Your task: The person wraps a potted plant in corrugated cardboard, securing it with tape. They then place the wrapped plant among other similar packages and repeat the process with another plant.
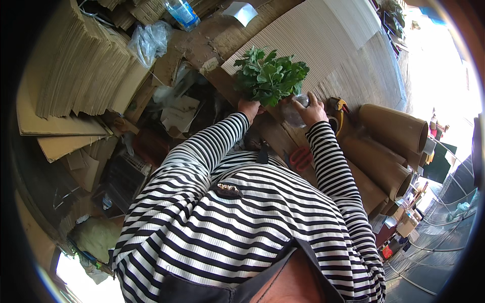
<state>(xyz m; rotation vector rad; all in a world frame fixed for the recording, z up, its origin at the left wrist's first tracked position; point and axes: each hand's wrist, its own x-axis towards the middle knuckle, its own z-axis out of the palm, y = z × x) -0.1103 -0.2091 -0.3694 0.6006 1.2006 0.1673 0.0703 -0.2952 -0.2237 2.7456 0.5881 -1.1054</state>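
My left hand (249, 109) is closed round the lower end of a bunch of leafy greens (273, 76), whose broad, lobed leaves fan out away from me. The stems are mostly hidden by the leaves and hand. To the right, my right hand (314, 112) grips a clear, rounded object (293, 113) that looks like a roll of transparent film or tape; its exact kind does not show. This object sits just below the right edge of the leaves. Red-handled scissors (301, 158) lie nearer to me, beside my right forearm.
Beyond the greens a ribbed cardboard sheet (313, 45) covers the worktop. Brown cardboard rolls (394, 126) lie at right, near a yellow-and-black tool (341, 112). Stacked cardboard (76, 65) rises at left. A plastic bag (149, 41) and a blue-labelled bottle (183, 14) are at the back.
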